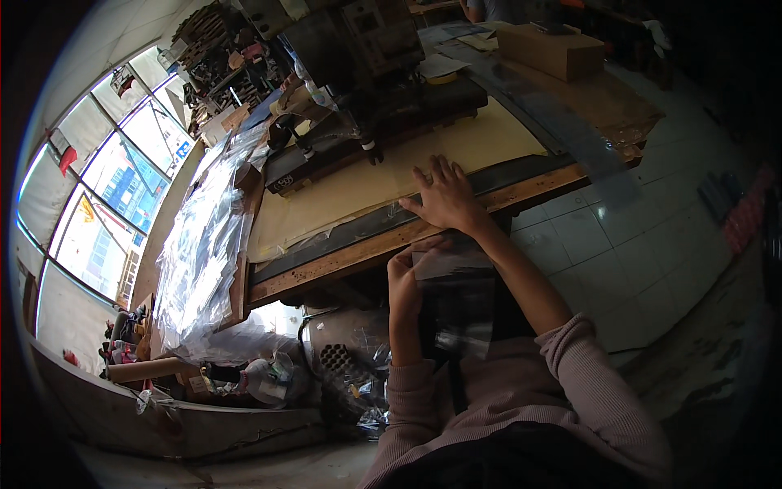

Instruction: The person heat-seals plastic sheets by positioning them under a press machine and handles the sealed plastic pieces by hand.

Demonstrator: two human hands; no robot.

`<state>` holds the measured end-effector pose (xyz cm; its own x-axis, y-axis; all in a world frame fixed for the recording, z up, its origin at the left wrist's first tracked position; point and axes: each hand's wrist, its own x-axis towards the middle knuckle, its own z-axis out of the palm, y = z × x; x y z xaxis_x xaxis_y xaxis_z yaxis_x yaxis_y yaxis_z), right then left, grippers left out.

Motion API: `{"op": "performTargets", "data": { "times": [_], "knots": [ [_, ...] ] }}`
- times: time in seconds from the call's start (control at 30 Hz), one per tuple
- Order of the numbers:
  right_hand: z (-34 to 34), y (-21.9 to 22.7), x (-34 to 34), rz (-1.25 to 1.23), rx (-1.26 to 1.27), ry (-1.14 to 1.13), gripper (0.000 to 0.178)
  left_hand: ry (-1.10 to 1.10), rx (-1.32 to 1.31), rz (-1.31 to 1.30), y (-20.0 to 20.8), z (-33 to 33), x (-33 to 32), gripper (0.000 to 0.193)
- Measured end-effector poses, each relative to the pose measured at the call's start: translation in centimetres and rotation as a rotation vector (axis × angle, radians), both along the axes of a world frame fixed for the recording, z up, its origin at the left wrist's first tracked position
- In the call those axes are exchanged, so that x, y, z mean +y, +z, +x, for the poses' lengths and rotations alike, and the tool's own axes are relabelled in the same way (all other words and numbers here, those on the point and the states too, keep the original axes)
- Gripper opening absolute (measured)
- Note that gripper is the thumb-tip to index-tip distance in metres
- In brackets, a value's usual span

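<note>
My right hand (446, 198) lies palm down with fingers spread, at the front of a yellowish board (391, 179). Its fingertips reach onto the board, and the wrist is over the dark strip (350, 227) along the table edge. Below that edge, close to my body, my left hand (405, 275) is closed on a clear plastic sheet (458, 306) that hangs down in front of my lap. The fingertips of the left hand are partly hidden by the plastic. A dark press machine (358, 65) stands over the back of the board.
A heap of clear plastic sheets (199, 236) covers the table's left side. More clear plastic (562, 122) trails over the right end, near a cardboard box (550, 50). The wooden table edge (326, 263) runs before me. Below left are a cardboard tube (145, 369) and plastic scraps (371, 391).
</note>
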<state>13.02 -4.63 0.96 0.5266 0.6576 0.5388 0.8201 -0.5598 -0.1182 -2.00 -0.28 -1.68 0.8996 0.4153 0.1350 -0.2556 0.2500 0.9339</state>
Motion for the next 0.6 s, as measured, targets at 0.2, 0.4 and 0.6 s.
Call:
{"op": "performTargets", "data": {
  "times": [0.2,0.4,0.6],
  "knots": [
    [0.11,-0.22,0.16,0.005,-0.01,-0.004,0.07,0.001,-0.011,-0.006,-0.05,0.02,-0.13,0.026],
    [0.22,-0.35,0.15,0.024,-0.037,0.005,0.069,0.016,0.006,0.009,0.09,-0.05,-0.28,0.027],
    [0.31,-0.48,0.23,0.031,-0.044,0.006,0.069,0.022,0.012,0.009,0.01,-0.02,-0.23,0.027]
  ]
}}
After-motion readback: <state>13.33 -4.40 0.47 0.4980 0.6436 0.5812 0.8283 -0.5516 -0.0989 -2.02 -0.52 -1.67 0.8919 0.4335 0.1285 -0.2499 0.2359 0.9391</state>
